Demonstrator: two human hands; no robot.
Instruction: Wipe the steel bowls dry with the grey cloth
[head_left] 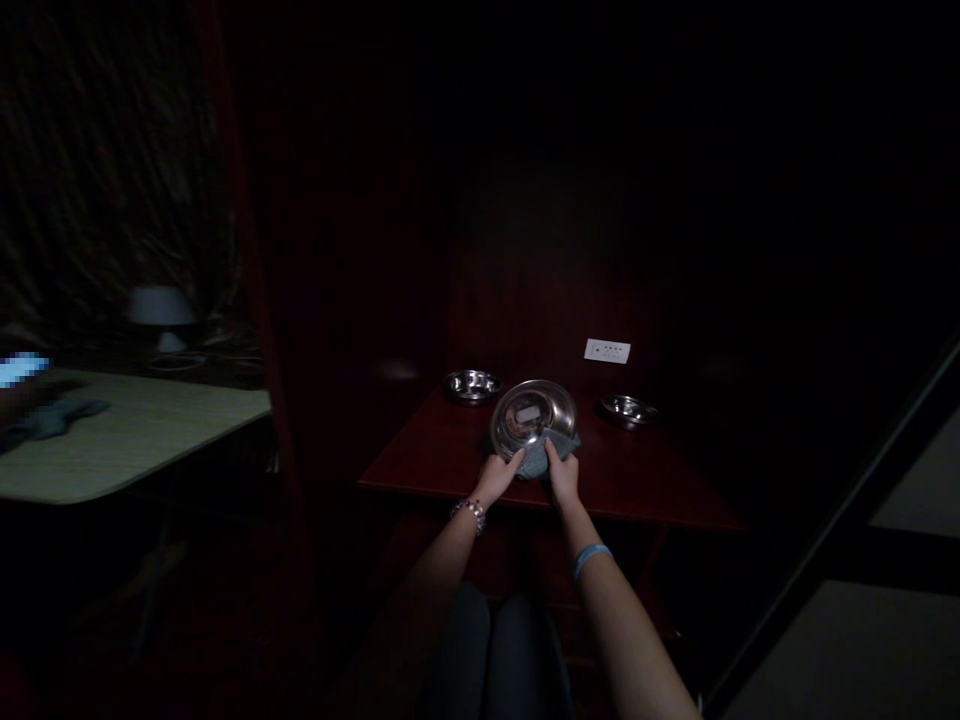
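Observation:
A shiny metal bowl (510, 412) is held up in front of me, tilted, with a pale label-like patch on its face. My left hand (498, 478) grips its lower left rim, thumb on top. At the lower right rim, my right hand (562, 474) is closed on a grey cloth (535, 459) pressed against the bowl. The undersides of both hands' fingers are hidden. Two more metal bowls rest on the dark red desk (435, 470): one bowl (472, 386) at the back left, another bowl (628, 410) at the right.
A white socket plate (607, 351) is on the back wall. Dark red panels enclose the desk. To the left stands a light table (172, 425) with a cloth (64, 416) on it, and a white lamp (161, 310) is behind it. The surroundings are very dark.

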